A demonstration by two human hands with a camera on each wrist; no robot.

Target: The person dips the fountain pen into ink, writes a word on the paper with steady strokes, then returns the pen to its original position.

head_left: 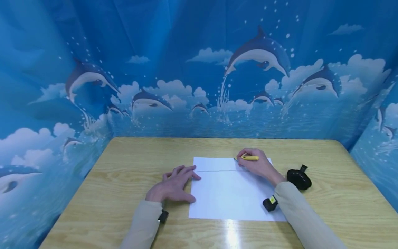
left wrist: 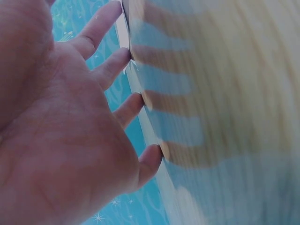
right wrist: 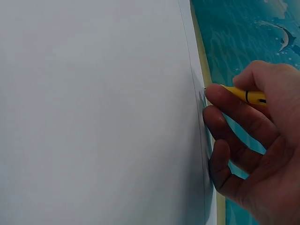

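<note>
A white sheet of paper [head_left: 230,193] lies on the wooden table, with a thin line running across it near its far edge. My right hand [head_left: 255,162] holds a yellow pen [head_left: 250,158] between thumb and fingers, its dark tip at the paper's far edge, above the line. In the right wrist view the pen [right wrist: 255,97] is pinched and the other fingers curl loosely beside the line. My left hand [head_left: 174,185] is spread at the paper's left edge, its fingertips on the sheet's margin. The left wrist view shows those fingers [left wrist: 115,68] extended, tips down on the surface.
A glossy black object [head_left: 299,179] with a short tab sits on the table [head_left: 339,193] right of the paper, close to my right forearm. Small black wrist devices show at both cuffs. A blue dolphin-print curtain [head_left: 186,69] stands behind the table and at its sides.
</note>
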